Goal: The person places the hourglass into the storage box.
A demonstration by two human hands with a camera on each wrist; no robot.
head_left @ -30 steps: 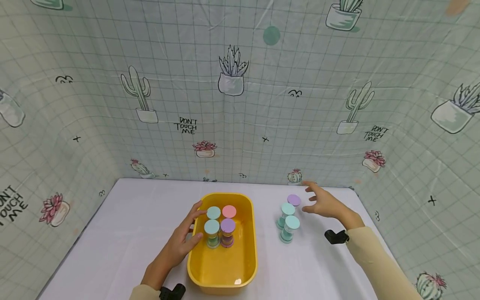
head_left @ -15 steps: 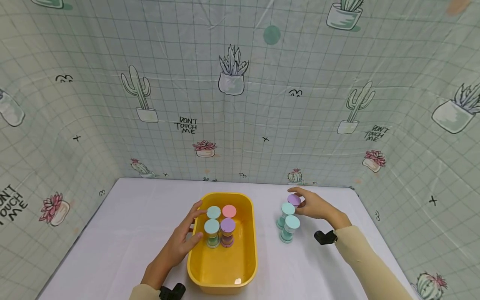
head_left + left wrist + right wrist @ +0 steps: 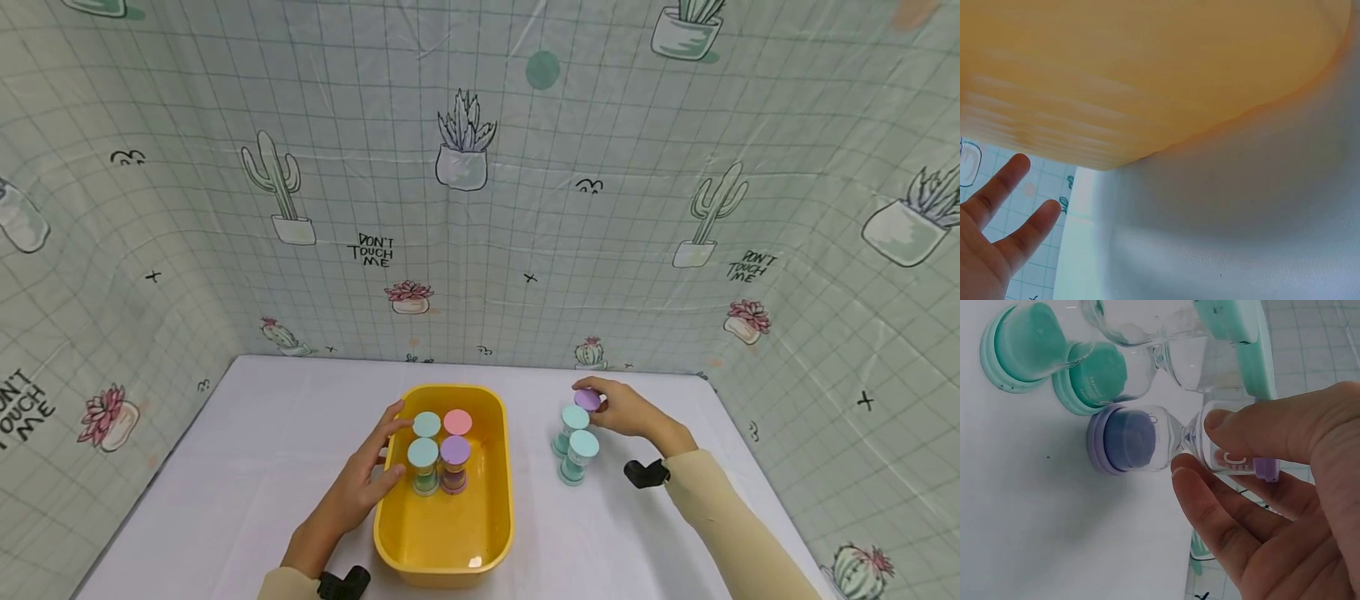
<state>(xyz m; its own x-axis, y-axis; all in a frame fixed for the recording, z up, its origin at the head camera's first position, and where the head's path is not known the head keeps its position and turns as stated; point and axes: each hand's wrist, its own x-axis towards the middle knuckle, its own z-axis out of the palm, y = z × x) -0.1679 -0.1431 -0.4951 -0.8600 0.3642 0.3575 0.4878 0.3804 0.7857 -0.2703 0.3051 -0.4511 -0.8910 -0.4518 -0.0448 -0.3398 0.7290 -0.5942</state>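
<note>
A: So, you're pinching the purple timer [image 3: 1127,439] by its upper glass, right hand [image 3: 632,408] at the bin's [image 3: 450,542] 2 o'clock.
B: You're probably handling something light, stiff, slippery and fragile; gripping near the waist is looking sensible.
A: What's crowding you?
B: Two teal timers [image 3: 582,446], standing close around 7 o'clock. Your left hand [image 3: 366,479] is resting unclenched at the bin's 10 o'clock.

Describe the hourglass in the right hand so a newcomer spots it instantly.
Find the yellow tub on the white table. Right of it, at the far end of a row, is the hourglass the right hand pinches. Purple at both ends, it differs from the two green hourglasses alongside.
</note>
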